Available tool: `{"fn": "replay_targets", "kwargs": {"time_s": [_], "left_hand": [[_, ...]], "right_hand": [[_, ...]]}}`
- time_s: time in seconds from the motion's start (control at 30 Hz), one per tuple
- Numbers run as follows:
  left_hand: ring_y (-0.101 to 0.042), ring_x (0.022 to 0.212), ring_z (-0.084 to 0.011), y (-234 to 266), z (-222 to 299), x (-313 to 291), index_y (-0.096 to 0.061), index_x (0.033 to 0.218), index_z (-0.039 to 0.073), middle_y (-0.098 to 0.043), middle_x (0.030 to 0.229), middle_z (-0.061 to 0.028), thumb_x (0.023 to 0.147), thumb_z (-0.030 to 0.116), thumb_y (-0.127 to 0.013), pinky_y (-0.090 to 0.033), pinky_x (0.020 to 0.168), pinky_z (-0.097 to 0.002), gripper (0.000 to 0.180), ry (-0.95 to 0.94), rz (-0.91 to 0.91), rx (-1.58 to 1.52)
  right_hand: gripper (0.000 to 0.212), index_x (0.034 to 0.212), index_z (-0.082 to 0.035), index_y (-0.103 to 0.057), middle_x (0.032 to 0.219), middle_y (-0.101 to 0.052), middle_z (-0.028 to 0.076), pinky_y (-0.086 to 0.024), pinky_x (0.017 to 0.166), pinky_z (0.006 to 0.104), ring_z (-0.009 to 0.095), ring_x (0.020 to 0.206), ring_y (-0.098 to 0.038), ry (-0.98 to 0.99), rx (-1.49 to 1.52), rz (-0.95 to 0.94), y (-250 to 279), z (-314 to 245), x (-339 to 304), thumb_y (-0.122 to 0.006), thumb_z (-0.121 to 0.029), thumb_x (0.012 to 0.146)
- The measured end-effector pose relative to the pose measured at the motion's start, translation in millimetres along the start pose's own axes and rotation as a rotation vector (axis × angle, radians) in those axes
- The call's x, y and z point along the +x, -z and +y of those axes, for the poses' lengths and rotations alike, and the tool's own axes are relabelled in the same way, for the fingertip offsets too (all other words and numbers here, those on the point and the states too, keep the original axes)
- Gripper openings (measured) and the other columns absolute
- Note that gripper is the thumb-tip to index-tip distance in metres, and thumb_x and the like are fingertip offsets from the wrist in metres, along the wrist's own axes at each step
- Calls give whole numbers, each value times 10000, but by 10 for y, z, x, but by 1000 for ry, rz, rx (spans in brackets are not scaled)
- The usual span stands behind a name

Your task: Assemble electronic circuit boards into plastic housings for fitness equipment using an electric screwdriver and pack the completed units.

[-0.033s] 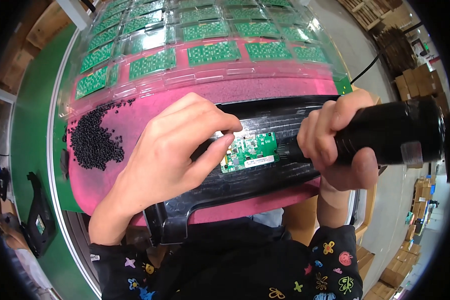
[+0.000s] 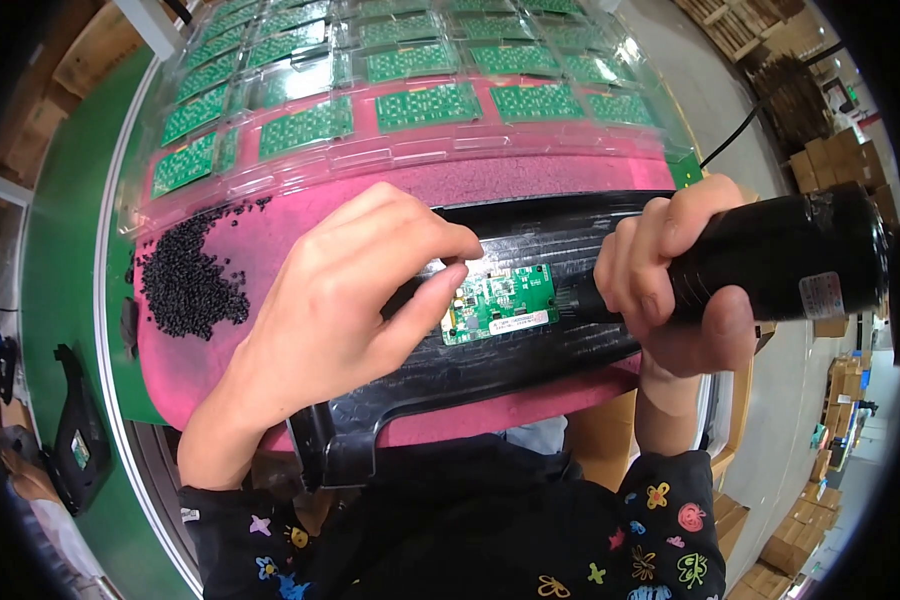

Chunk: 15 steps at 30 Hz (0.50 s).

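Note:
A green circuit board (image 2: 510, 300) with a white label strip lies on a long black plastic housing (image 2: 410, 390). My right hand (image 2: 675, 275) is wrapped round a thick black electric screwdriver (image 2: 780, 260), whose narrow nose points left at the board's right edge. The exact spot its tip touches cannot be made out. Over the board's left end, my left hand (image 2: 355, 285) has thumb and forefinger brought together in a pinch. Anything between those fingertips is too small or hidden to name, and the hand covers part of the housing.
Small black screw-like pieces (image 2: 185, 285) are heaped at the left on the pink mat (image 2: 270, 235). Clear plastic trays (image 2: 400, 145) with rows of green boards (image 2: 425, 106) stand beyond. Another black housing (image 2: 75, 440) lies far left, near a person's hand. Cardboard boxes (image 2: 835, 165) stand right.
The screwdriver has turned slightly in my right hand and its rear end sits a little higher, showing its sticker more plainly. My left hand has hardly moved.

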<state>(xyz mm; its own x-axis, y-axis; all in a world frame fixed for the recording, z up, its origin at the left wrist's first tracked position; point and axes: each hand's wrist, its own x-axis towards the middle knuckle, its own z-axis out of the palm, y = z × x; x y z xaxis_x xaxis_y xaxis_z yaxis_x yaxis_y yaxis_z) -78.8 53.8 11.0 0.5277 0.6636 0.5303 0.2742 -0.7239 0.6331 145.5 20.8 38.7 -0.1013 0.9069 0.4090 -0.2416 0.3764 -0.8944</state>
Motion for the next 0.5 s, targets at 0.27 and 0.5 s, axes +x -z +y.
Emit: {"fn": "replay_targets", "kwargs": {"time_s": [0.27, 0.5], "left_hand": [[-616, 879, -300, 233, -95, -27, -632, 962, -13, -646, 909, -128, 811, 14, -668, -485, 796, -361, 158, 31, -29, 226], [-610, 994, -369, 206, -240, -161, -604, 1090, 13, -639, 1005, -179, 874, 198, -638, -495, 862, -454, 286, 183, -285, 370]], "right_hand": [[487, 983, -32, -465, 606, -481, 15, -413, 490, 246, 102, 496, -451, -59, 65, -50, -114, -117, -42, -771, -365, 803], [175, 947, -40, -546, 741, -507, 17, -465, 732, 313, 125, 667, -513, -179, 234, 472, 70, -155, 153, -624, -195, 923]]}}
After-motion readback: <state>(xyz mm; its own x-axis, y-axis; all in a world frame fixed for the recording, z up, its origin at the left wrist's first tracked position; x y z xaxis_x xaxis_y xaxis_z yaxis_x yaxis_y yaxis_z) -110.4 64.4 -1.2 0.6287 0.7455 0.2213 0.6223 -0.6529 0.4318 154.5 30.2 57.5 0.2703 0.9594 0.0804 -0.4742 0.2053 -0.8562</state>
